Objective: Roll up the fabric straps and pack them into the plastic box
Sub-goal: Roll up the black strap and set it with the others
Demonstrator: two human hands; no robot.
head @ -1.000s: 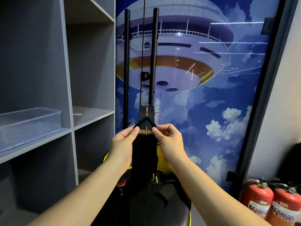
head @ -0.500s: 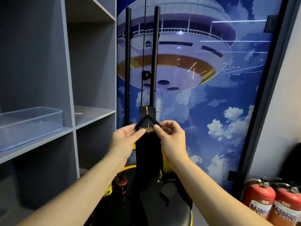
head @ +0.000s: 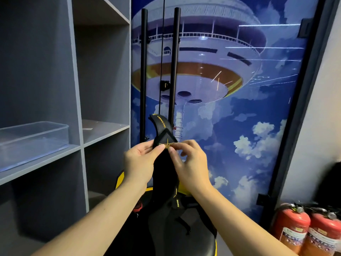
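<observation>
Over on the left, the clear plastic box [head: 33, 139] sits on a grey shelf [head: 42, 161], toward that shelf's front edge, and through its see-through walls nothing shows inside; its left end is cut off by the picture's edge. In the middle, both hands are up at the top of a black fabric strap [head: 165, 163] with yellow lettering. The left hand [head: 140, 161] pinches the strap's left edge between thumb and fingers, and the right hand [head: 190, 161] pinches the right edge, thumb tip on the yellow label, the other fingers curled behind the cloth and partly out of sight. A narrower tail of the strap arcs up and leftward above the fingers, free in the air. Below the hands the strap hangs down and merges with a dark heap of black material [head: 166, 224] on a yellow-rimmed seat-like thing [head: 121, 179]; where one ends and the other begins is hard to make out, and the heap runs off the bottom edge. The lettering on the label is half covered by fingertips and too small to read. Behind stands a blue mural door [head: 239, 108] with two black vertical handles [head: 174, 65]. At the bottom right corner two red fire extinguishers [head: 304, 231] stand on the floor, bases cut off.
</observation>
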